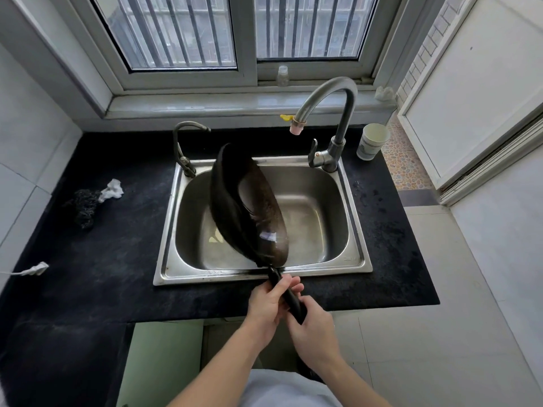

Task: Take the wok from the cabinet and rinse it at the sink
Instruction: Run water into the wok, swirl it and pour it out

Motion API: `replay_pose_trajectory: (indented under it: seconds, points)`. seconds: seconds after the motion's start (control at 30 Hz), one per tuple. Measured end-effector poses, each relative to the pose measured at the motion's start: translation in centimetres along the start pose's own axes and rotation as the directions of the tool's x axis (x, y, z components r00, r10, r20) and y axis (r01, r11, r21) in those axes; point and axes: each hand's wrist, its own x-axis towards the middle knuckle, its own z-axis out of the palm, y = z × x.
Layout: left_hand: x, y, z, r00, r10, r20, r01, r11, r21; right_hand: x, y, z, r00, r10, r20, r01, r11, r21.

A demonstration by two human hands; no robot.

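Head view: looks down on a steel sink (264, 278) set in a black counter (88, 259) below a barred window (182, 30); two bare forearms reach in from the near edge.
wok (249, 207): dark, held up on edge over the basin and tipped steeply, so its hollow faces right and its sooty underside faces left. Its far rim is high, near the small tap; its near rim is low, just above the sink's near rim. A wet gleam sits low in the hollow.
handle (295, 304): black, runs from the wok's low end toward the near right, across the sink's near rim and over the counter.
left hand (269, 301): grips the handle on the part closer to the wok, fingers curled over it from the left, their tips showing on its right side.
right hand (313, 327): grips the handle's end just beside the left hand, fingers wrapped under it, back of the hand toward the camera.
big tap (346, 95): at the sink's far right corner. Its tall spout arches left and its pink tip hangs right of the wok's far rim, apart from it.
small tap (185, 142): at the sink's far left corner, thin spout curving right.
cup (371, 141): paper, upright on the counter just right of the big tap.
scourer (85, 204): dark wire wad on the counter left of the sink, with a white rag (113, 189) touching its far right side.
plug (35, 269): white, with its lead, at the counter's left edge.
sill (205, 102): a clear bottle (282, 75) stands on it against the window frame.
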Motion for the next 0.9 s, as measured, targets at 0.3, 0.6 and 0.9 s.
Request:
replay_pose_trajectory:
  seconds: [0.3,0.6,0.9]
  points:
    - [-0.2,-0.6,-0.3,0.995,-0.100,0.021,0.102,0.990,-0.100,-0.4,0.8,-0.1,0.999,-0.032,-0.022,0.028,0.989,-0.148]
    - [-0.8,0.7,-1.9,0.963,-0.137,0.233,0.158,0.985,-0.074,-1.4,-2.9,-1.2,0.883,0.074,0.464,-0.304,0.843,0.444]
    - [-0.7,0.8,-0.9,0.953,-0.136,0.271,0.137,0.990,0.015,-2.0,-2.1,-2.0,0.928,0.052,0.368,-0.222,0.872,0.436]
